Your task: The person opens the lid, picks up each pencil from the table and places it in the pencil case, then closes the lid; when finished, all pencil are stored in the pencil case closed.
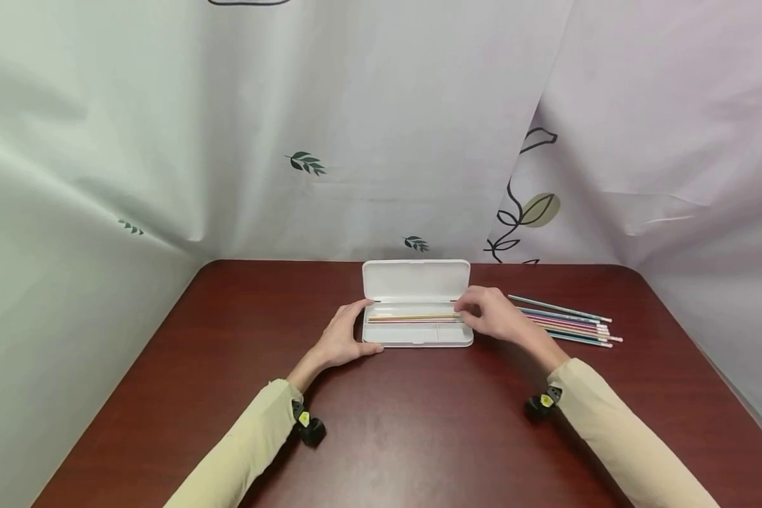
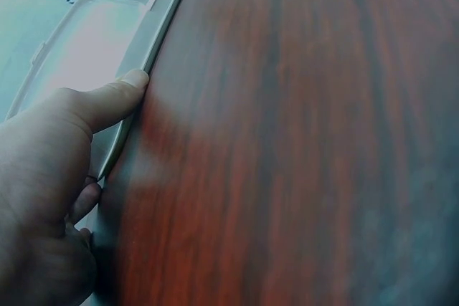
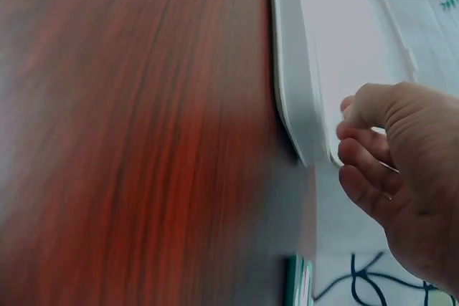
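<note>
A white pencil case (image 1: 419,337) lies on the table with its lid (image 1: 415,280) raised at the back. Inside it are a few pencils (image 1: 413,318), yellow and reddish ones among them. My left hand (image 1: 343,336) grips the case's left end, thumb at the front edge and fingers at the left side and back. Over the case's right end, my right hand (image 1: 492,314) pinches the end of a yellow pencil with thumb and forefinger; the right wrist view shows the fingers (image 3: 362,152) curled, but the pencil is hidden there.
Several pencils (image 1: 565,326) with white ends lie in a loose pile just right of the case, partly behind my right forearm. The dark red wooden table (image 1: 419,423) ends at a pale printed curtain (image 1: 387,141) behind it.
</note>
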`<state>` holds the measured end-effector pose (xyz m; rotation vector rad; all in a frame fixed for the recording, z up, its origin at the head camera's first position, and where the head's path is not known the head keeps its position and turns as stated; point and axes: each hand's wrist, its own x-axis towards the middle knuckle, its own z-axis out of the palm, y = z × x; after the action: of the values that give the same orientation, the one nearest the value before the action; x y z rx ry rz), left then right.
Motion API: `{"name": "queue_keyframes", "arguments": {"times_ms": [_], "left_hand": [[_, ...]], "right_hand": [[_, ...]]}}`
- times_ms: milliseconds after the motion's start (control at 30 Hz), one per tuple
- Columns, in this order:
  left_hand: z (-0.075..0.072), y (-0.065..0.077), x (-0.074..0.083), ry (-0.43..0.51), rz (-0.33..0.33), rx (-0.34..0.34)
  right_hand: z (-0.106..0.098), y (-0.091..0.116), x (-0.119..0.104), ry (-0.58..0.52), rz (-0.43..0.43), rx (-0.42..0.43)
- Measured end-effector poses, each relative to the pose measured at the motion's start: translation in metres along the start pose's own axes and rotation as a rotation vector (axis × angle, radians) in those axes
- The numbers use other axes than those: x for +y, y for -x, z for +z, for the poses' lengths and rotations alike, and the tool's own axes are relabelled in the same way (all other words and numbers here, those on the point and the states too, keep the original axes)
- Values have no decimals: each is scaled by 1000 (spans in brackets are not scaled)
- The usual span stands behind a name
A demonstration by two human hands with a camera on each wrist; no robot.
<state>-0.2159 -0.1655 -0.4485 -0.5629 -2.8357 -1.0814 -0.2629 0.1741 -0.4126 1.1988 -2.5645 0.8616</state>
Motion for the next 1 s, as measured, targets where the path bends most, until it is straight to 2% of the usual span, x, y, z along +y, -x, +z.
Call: {"name": "queue_keyframes", "arguments": {"times_ms": [133,300,567,700,833,1000], "left_hand": [[4,1,1,7,3,3],[3,2,1,7,-7,4],[-2,-1,1,2,-26,-3],[-1,0,1,6,-26,-9],[0,0,0,16,-20,1],[0,1,0,18,-17,1]], "right_hand": [[-15,25,8,42,-72,154],[-42,64,19,106,-45,236],[-76,132,34,268,116,204],[-86,157,43,305,175,198],[-90,171,50,322,210,175],[-89,178,56,328,226,148]]}}
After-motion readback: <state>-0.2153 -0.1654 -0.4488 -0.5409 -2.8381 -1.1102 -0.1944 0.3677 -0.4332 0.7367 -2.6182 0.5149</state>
